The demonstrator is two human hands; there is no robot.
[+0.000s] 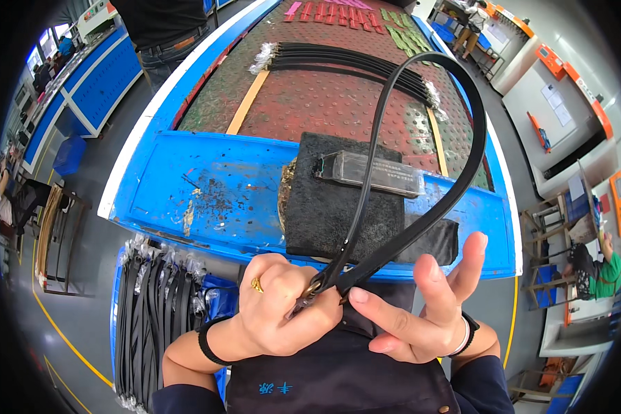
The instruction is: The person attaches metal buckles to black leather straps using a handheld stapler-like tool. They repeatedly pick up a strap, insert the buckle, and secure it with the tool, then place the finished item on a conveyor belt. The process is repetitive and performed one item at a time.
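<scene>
A narrow black strap (477, 117) with a leathery sheen rises in a tall loop above the blue bench edge. Its two ends meet in my left hand (276, 307), which is closed round them; metal-coloured fittings show beside the thumb. My right hand (424, 310) is just right of the ends, its fingers spread. The tip of its index finger touches or nearly touches the strap there; I cannot tell which. Behind the loop, a long clear plastic box (379, 172) lies on a black pad (345, 214).
More black straps (338, 58) with plastic-wrapped ends lie across two wooden strips on the studded bench top (310, 103). Red pieces (334, 17) and green pieces (403, 38) lie farther back. Many straps hang over a blue bin (221, 300) at lower left. A person (162, 34) stands at the bench's far left.
</scene>
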